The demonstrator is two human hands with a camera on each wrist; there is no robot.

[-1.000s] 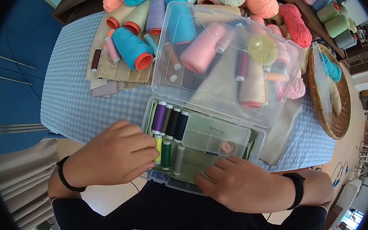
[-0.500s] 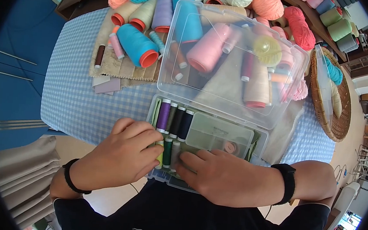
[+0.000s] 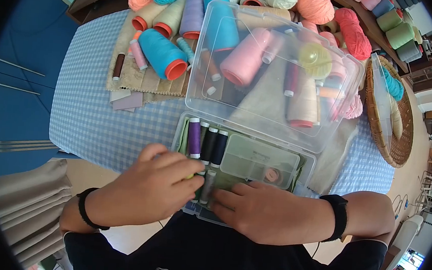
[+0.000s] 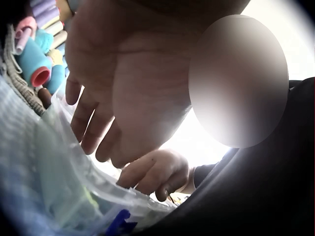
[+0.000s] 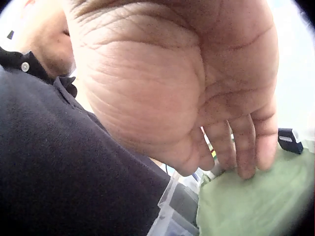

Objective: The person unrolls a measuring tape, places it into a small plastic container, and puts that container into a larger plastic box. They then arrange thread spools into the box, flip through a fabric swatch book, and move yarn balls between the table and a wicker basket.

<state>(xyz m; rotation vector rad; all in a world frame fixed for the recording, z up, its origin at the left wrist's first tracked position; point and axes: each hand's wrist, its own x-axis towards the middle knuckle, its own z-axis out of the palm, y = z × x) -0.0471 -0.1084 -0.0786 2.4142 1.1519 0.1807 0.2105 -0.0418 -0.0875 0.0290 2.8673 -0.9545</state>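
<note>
- The left hand (image 3: 158,186) bends downward over the near left part of the clear box (image 3: 177,132). Its fingers are a little apart, but one cannot tell whether they pinch the yellow spool (image 3: 191,176), of which only a small piece shows.
- The right hand (image 3: 258,212) has nearly straight fingers, pointing down at the green cloth (image 5: 246,206) just beside the grey spool (image 3: 208,186); it seems to grip nothing.
- The dark green spool (image 3: 198,193), partly covered, lies between the left hand and the grey spool.
- All three spools are inside the box, which sits at the near edge of the surface (image 3: 90,120).
- Behind them lie the purple spool (image 3: 194,137), the black spool (image 3: 209,144) and the navy spool (image 3: 219,148), with a small clear case (image 3: 247,155) to their right.
- The step in hand is probably straightening the near row.
- The next move seems to call for pressing these spools gently into line, then releasing them.
- The lid (image 3: 275,89) leans open toward the far edge; a wicker basket (image 3: 405,145) stands by the right edge.
</note>
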